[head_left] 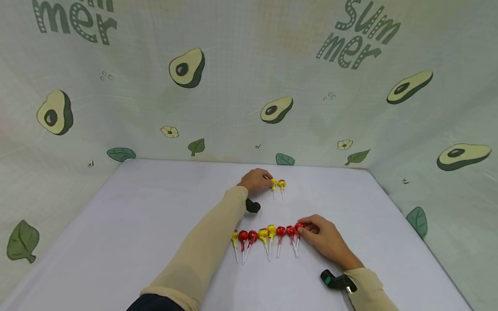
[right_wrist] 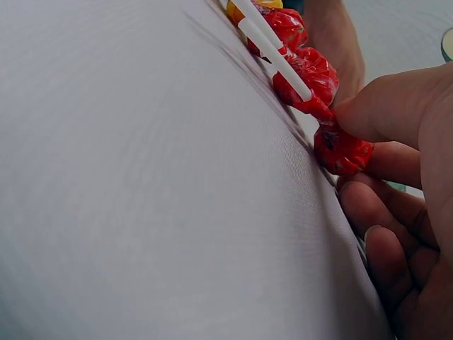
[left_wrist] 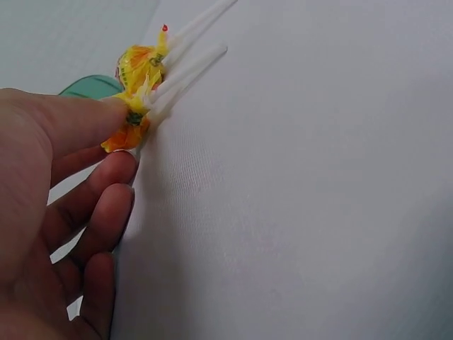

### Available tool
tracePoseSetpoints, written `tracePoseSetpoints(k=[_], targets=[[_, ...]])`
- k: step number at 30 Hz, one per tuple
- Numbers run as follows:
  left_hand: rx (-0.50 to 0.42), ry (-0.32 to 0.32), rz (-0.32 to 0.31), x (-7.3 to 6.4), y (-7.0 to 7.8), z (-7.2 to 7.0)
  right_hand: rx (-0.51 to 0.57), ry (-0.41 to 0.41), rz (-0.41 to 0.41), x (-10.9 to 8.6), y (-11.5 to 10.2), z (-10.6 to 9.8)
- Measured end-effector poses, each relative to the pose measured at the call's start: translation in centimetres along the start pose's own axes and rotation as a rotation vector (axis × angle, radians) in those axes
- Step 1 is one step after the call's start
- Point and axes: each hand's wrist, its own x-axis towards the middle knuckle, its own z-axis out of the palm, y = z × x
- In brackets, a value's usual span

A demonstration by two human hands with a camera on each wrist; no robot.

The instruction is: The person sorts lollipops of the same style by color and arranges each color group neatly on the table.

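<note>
My left hand (head_left: pixel 256 181) reaches to the far part of the table and pinches a yellow lollipop (left_wrist: pixel 133 134) by its wrapped head between thumb and fingers. Just to its right lies a second yellow lollipop (head_left: pixel 282 184), its stick also pointing toward me. Nearer to me, my right hand (head_left: pixel 324 238) pinches a red lollipop (right_wrist: pixel 343 150) at the right end of a row. Beside that one lie another red lollipop (head_left: pixel 290 231) and more red and yellow ones, heads away from me. The left sleeve passes close by the row's left end, at a yellow lollipop (head_left: pixel 235 236).
A white-covered table (head_left: pixel 155 207) carries both groups. Behind it hangs a pale cloth (head_left: pixel 233 108) printed with avocados and leaves. Each wrist wears a black camera band, such as the right band (head_left: pixel 337 280).
</note>
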Motion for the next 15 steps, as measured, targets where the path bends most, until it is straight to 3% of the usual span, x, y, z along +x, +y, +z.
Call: tracePoseSetpoints(k=[6, 15], targets=[[0.019, 0.02, 0.038, 0.14, 0.1, 0.14, 0.009, 0.007, 0.001, -0.07, 0.02, -0.04], [0.015, 0.026, 0.017, 0.19, 0.03, 0.27, 0.002, 0.003, -0.009, 0.01, 0.18, 0.09]])
